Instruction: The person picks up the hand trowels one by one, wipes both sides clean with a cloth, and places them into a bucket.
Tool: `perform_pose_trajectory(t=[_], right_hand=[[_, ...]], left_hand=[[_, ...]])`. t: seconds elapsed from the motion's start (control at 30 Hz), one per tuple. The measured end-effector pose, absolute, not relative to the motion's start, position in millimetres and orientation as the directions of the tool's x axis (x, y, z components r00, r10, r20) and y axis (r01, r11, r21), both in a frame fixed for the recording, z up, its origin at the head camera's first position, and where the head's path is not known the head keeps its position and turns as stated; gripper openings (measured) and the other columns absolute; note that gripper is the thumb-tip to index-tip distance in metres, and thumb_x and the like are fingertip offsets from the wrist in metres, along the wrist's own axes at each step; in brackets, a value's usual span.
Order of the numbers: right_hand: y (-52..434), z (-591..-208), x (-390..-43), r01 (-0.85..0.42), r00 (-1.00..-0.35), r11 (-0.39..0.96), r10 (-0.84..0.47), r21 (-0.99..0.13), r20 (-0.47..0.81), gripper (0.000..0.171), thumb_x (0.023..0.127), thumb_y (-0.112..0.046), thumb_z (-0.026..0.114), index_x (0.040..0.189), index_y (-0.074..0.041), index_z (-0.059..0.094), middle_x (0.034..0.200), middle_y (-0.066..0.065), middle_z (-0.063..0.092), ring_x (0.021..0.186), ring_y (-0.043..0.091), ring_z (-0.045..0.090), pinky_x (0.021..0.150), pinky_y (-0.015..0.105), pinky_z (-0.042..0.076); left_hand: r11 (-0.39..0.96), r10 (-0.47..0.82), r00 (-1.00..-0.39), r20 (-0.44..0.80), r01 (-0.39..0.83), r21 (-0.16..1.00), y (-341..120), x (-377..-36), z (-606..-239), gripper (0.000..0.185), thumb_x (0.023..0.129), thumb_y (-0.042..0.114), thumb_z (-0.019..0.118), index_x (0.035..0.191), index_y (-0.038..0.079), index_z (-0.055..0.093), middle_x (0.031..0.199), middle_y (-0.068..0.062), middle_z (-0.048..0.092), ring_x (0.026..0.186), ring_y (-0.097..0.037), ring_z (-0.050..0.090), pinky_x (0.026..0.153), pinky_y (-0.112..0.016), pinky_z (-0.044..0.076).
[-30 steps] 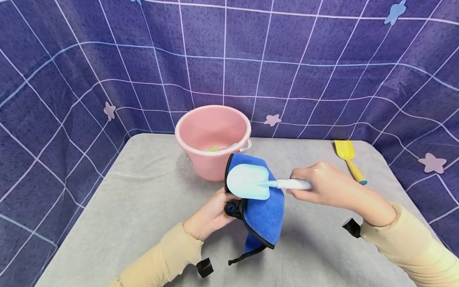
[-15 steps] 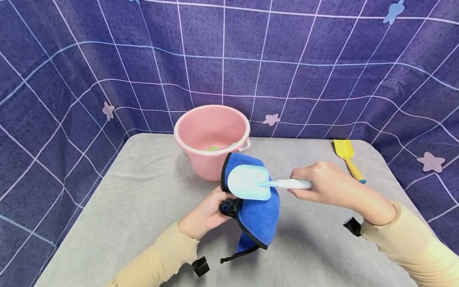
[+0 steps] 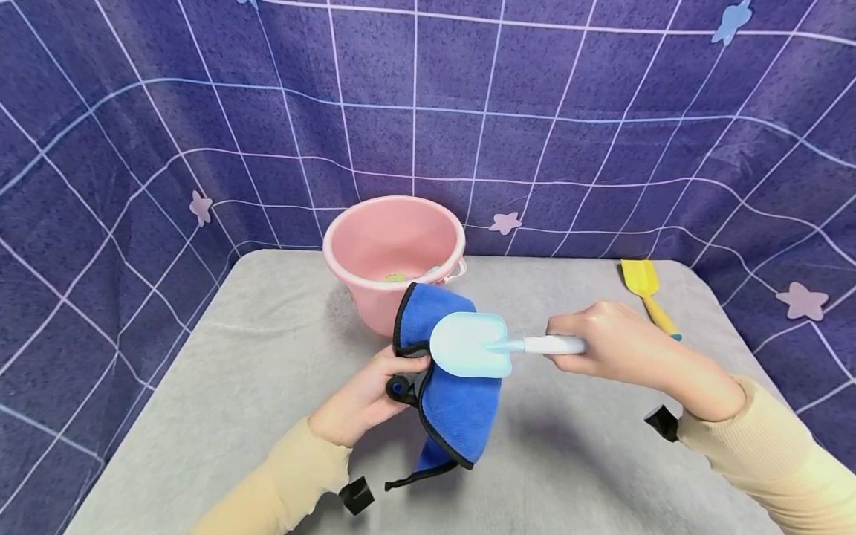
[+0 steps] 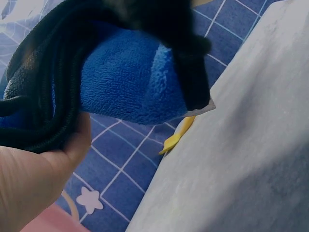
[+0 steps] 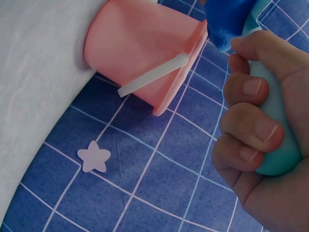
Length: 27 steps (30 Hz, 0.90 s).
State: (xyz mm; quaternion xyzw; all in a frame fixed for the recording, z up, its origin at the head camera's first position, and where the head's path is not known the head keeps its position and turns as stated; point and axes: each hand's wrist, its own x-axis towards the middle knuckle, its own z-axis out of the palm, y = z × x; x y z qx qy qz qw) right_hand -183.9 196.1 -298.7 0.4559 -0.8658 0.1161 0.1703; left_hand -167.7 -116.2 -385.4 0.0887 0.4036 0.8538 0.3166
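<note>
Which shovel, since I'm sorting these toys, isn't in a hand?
The yellow shovel, lying on the grey surface; the light blue shovel is gripped by the right hand.

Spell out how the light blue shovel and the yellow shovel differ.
The light blue shovel is gripped in the person's right hand, while the yellow shovel lies on the table, held by neither hand.
In the head view, the light blue shovel's blade points left; the yellow shovel's points away from the person.
The light blue shovel's blade has a rounded tip; the yellow shovel's ends nearly straight.
Both have one blade on a straight handle.
</note>
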Motion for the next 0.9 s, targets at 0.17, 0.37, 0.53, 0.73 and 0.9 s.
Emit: perform_pose_trajectory(t=[0.17, 0.37, 0.53, 0.73, 0.9], right_hand=[[197.6, -300.6, -184.7, -0.829, -0.517, 0.559, -0.753, -0.018, 0.407, 0.025, 0.068, -0.013, 0.068, 0.065, -0.027, 0.048, 0.055, -0.022, 0.03, 0.048, -0.006, 0.024, 0.041, 0.011, 0.02], [200.4, -303.0, -185.1, -0.825, -0.525, 0.564, -0.752, -0.023, 0.399, 0.026, 0.069, -0.013, 0.068, 0.065, -0.027, 0.046, 0.055, -0.022, 0.029, 0.048, -0.006, 0.023, 0.041, 0.011, 0.02], [202.0, -304.4, -185.4, -0.82, -0.538, 0.571, -0.748, -0.036, 0.388, 0.027, 0.07, -0.013, 0.069, 0.066, -0.028, 0.048, 0.055, -0.022, 0.03, 0.049, -0.007, 0.024, 0.041, 0.012, 0.021], [203.6, -305.8, -185.9, -0.814, -0.551, 0.579, -0.747, -0.045, 0.372, 0.027, 0.071, -0.014, 0.07, 0.067, -0.029, 0.048, 0.056, -0.023, 0.03, 0.049, -0.007, 0.024, 0.041, 0.013, 0.021], [205.0, -306.6, -185.7, -0.813, -0.559, 0.58, -0.748, -0.057, 0.358, 0.029, 0.073, -0.015, 0.071, 0.067, -0.03, 0.047, 0.056, -0.024, 0.03, 0.049, -0.008, 0.024, 0.042, 0.013, 0.022]], left_hand=[[-0.446, 0.61, -0.782, -0.128, -0.473, 0.76, -125.7, -167.5, -382.9, 0.037, 0.089, 0.008, 0.06, 0.12, 0.009, 0.04, 0.109, -0.003, 0.057, 0.096, -0.016, 0.063, 0.083, -0.03, 0.051], [-0.448, 0.594, -0.794, -0.132, -0.463, 0.765, -133.9, -167.6, -379.4, 0.034, 0.089, 0.007, 0.06, 0.118, 0.01, 0.042, 0.105, -0.003, 0.06, 0.093, -0.016, 0.064, 0.081, -0.03, 0.052], [-0.464, 0.574, -0.809, -0.13, -0.452, 0.762, -139.9, -168.2, -376.3, 0.033, 0.089, 0.006, 0.06, 0.116, 0.009, 0.043, 0.103, -0.002, 0.061, 0.09, -0.015, 0.065, 0.079, -0.029, 0.053], [-0.461, 0.556, -0.819, -0.141, -0.445, 0.767, -148.3, -166.3, -372.1, 0.034, 0.09, 0.005, 0.058, 0.118, 0.009, 0.041, 0.104, -0.002, 0.06, 0.091, -0.015, 0.065, 0.08, -0.029, 0.053], [-0.457, 0.539, -0.828, -0.152, -0.44, 0.773, -155.8, -164.7, -371.4, 0.039, 0.09, 0.004, 0.057, 0.124, 0.011, 0.038, 0.107, -0.002, 0.061, 0.095, -0.016, 0.064, 0.082, -0.031, 0.053]])
